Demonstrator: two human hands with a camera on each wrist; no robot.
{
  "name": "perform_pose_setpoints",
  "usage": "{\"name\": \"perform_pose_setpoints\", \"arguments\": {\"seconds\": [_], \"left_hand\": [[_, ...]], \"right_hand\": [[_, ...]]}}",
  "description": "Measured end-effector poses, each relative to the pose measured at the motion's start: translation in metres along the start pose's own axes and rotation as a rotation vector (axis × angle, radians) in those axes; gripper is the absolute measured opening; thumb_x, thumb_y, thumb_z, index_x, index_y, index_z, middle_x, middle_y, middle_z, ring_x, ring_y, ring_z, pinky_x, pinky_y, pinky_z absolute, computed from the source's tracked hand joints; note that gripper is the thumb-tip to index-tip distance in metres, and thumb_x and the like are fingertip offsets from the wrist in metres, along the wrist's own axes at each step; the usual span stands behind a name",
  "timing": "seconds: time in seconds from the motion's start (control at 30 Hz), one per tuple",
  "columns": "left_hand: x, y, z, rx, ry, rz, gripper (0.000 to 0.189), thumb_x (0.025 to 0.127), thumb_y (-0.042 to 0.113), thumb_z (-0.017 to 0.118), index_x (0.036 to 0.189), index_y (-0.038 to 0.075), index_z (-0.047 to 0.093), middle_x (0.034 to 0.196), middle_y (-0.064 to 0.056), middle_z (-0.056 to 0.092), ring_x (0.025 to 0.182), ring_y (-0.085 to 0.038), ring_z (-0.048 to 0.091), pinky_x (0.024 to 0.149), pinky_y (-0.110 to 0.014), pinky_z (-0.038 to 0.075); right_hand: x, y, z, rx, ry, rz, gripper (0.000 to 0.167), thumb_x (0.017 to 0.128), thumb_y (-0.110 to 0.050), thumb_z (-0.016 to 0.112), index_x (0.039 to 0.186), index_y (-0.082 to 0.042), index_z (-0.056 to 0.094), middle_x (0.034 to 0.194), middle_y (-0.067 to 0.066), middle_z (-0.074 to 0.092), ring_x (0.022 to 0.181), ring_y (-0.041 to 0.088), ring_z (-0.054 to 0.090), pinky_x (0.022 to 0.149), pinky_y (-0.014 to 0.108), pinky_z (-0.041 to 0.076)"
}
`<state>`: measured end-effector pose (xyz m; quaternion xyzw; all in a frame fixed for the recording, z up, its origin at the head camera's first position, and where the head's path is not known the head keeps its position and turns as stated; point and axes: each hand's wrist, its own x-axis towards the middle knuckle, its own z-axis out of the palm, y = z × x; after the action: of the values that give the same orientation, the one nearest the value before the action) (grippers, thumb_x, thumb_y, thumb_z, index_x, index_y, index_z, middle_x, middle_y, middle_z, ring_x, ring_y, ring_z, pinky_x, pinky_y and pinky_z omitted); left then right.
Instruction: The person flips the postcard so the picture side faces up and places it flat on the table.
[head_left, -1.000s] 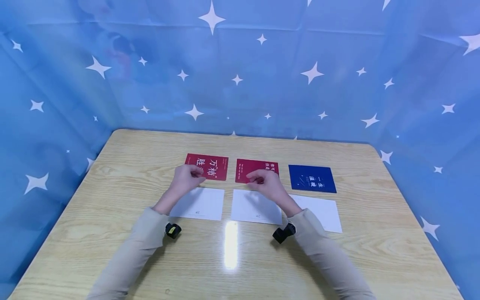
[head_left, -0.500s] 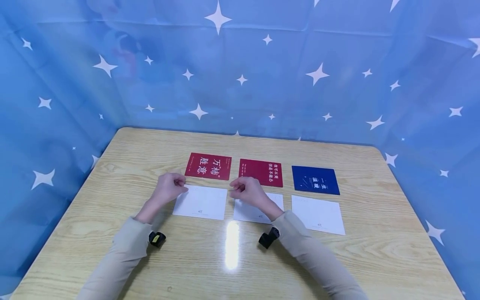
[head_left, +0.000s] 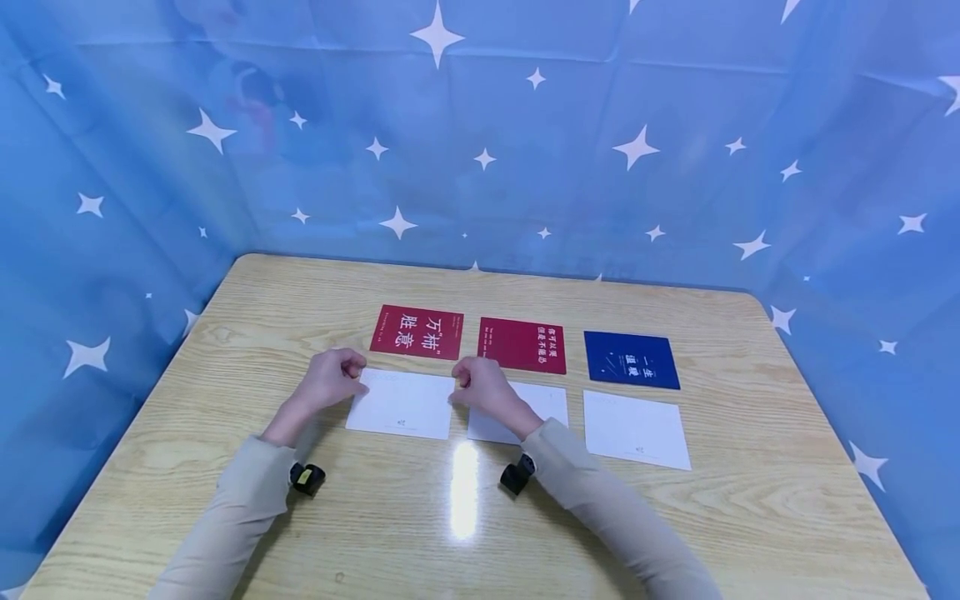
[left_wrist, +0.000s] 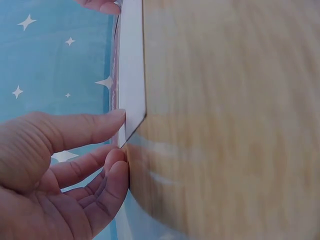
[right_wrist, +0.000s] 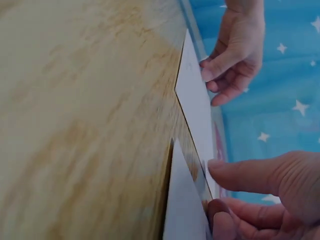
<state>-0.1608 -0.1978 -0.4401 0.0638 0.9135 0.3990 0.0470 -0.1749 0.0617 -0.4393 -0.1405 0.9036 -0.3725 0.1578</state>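
Observation:
In the head view, a white postcard (head_left: 401, 408) with a small printed mark lies at the left of the near row. My left hand (head_left: 328, 379) pinches its far left corner; in the left wrist view the thumb (left_wrist: 100, 127) lies over the card's edge, with the fingers curled close below. My right hand (head_left: 486, 387) pinches the same card's far right corner, thumb and forefinger at the edge in the right wrist view. A second white card (head_left: 540, 407) lies partly under my right hand and forearm. A third white card (head_left: 637, 429) lies farther right.
Behind the white cards stretches a row with two red cards, one left (head_left: 417, 332) and one middle (head_left: 525, 344), and a blue card (head_left: 632, 360) at right. The wooden table (head_left: 405, 525) ends at a blue starry cloth (head_left: 480, 192) behind.
Both hands have come back from over the red cards, drifting left to the left white postcard, and now grip its two far corners. The cards keep their places; the head view has shifted slightly.

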Motion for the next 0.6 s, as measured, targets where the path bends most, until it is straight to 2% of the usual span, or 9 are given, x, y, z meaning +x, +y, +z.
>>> {"name": "perform_pose_setpoints", "arguments": {"seconds": [0.3,0.6], "left_hand": [[0.003,0.000,-0.001,0.022,-0.042,-0.026,0.030,0.068,-0.004,0.074,0.095,-0.008,0.061,0.080,-0.013,0.057,0.074,-0.022,0.052,0.064,-0.027,0.042],[0.008,0.006,-0.001,0.064,-0.101,-0.068,0.032,0.069,-0.005,0.073,0.096,-0.006,0.055,0.085,-0.014,0.054,0.080,-0.025,0.050,0.071,-0.032,0.042]], "right_hand": [[0.003,-0.014,0.000,-0.124,-0.034,0.029,0.025,0.072,-0.002,0.078,0.090,0.002,0.061,0.073,0.005,0.055,0.065,0.015,0.049,0.061,0.025,0.046],[0.010,-0.017,-0.002,-0.208,-0.079,0.045,0.023,0.069,-0.005,0.081,0.081,0.000,0.063,0.078,0.005,0.059,0.066,0.016,0.051,0.057,0.025,0.045]]}}
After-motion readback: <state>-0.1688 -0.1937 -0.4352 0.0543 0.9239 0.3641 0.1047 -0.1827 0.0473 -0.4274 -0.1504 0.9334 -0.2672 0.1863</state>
